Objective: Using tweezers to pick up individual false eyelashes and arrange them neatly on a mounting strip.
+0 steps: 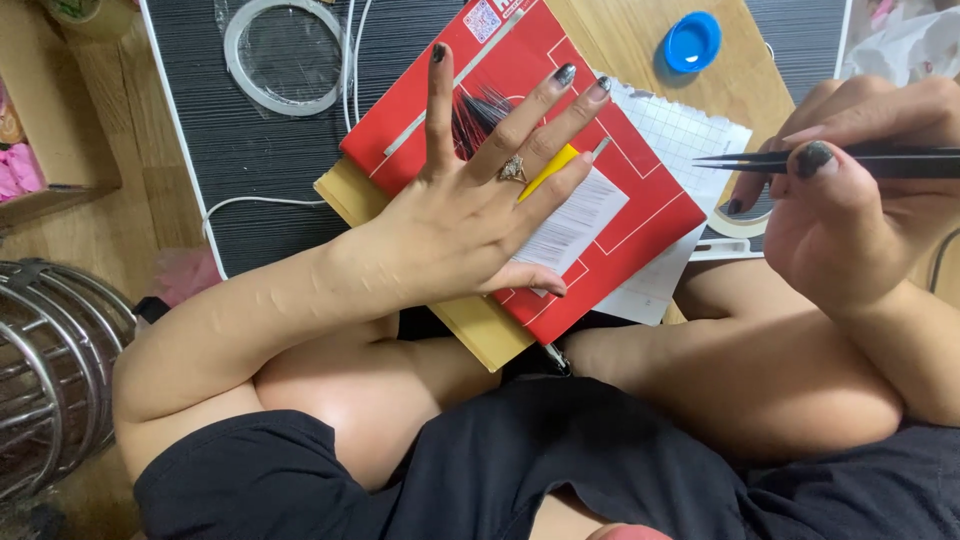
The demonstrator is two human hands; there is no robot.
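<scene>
centre frame, one left hand [470,215] lay flat with fingers spread, holding nothing, palm down over one red glossy box [520,165]. four dark-painted nails counted on it, one ring on a finger. under the palm a single yellow stick-like piece [548,172] showed between fingers; what it was could not be told. the box was rectangular, printed with white lines and one white label, lying tilted on one tan cardboard-coloured pad [470,330] that rested on the person's lap.

right side of frame, one right hand [850,195] pinched one pair of black metal tweezers [830,160], thumb pressed on top, tips closed and pointing left toward the box, not touching it.

beneath the box, one sheet of squared white paper [680,135]. upper right, one round blue plastic cap [692,42] on the wooden surface [620,40]. upper left, one clear tape ring [285,55] on a dark ribbed mat [240,150], two thin white cords running beside it. lower left, one wire metal basket [50,370], curved chrome bars.
</scene>
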